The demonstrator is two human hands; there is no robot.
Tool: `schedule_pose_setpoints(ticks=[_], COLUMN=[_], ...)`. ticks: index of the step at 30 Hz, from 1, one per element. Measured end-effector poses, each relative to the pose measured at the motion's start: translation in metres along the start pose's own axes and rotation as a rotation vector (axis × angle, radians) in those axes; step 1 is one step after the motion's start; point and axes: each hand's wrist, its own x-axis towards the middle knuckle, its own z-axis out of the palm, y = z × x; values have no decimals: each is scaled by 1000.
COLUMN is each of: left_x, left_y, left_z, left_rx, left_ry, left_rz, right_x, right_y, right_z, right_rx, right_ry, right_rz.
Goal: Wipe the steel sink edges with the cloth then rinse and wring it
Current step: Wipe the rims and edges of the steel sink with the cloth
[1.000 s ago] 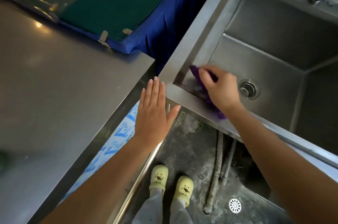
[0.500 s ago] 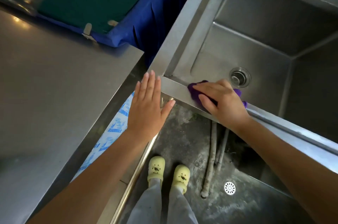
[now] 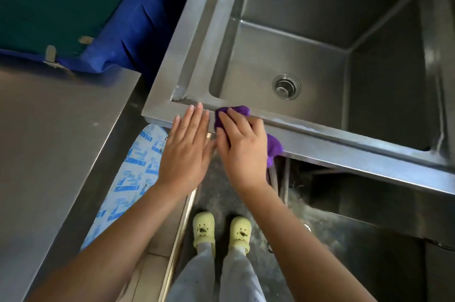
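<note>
On the steel sink [image 3: 344, 149], wiping is the step in hand, at the front rim near its left corner. The left hand [image 3: 187, 151] lies flat and empty, fingers straight, just beside the right hand [image 3: 240, 151], whose nearly straight fingers press the purple cloth [image 3: 237, 110] onto the rim. The next move probably calls for a firm sweep rightward.

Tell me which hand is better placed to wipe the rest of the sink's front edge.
The right hand. It presses the purple cloth onto the sink's front edge, and the rest of that edge runs off to its right. The left hand lies open beside it, holding nothing.
</note>
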Motion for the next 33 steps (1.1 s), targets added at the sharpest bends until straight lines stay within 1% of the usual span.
schedule_pose_setpoints(ticks=[2, 4, 7, 9, 11, 13, 16, 19, 21, 26, 29, 31, 33], left_x=[0, 0, 1, 8, 21, 33, 41, 41, 40, 40, 41, 42, 45], left_y=[0, 3, 13, 26, 45, 65, 87, 94, 96, 95, 91, 79, 66], left_z=[-3, -6, -8, -8, -3, 6, 15, 19, 20, 21, 19, 18, 16], left_rx=[-6, -22, -71, -105, -106, -54, 16, 81, 99, 115, 101, 79, 81], left_ry=[1, -2, -24, -29, -55, -55, -49, -1, 10, -18, -9, 10, 31], left_rz=[12, 8, -49, -21, 74, 151, 110, 55, 45, 55, 90, 67, 9], right_x=[0, -8, -22, -28, -33, -40, -45, -39, -35, -18, -18, -22, -21], right_y=[3, 19, 57, 83, 107, 133, 165, 169, 152, 86, 91, 111, 124], right_z=[0, -8, -24, -36, -53, -72, -99, -104, -93, -47, -50, -60, -67], right_rx=[26, 4, -47, -77, -100, -139, -223, -258, -227, -40, -49, -109, -147], right_ry=[5, 33, 118, 168, 200, 220, 230, 259, 281, 228, 172, 188, 227], right_rz=[-12, -6, 59, 107, 184, 290, 438, 542, 529, 299, 200, 205, 299])
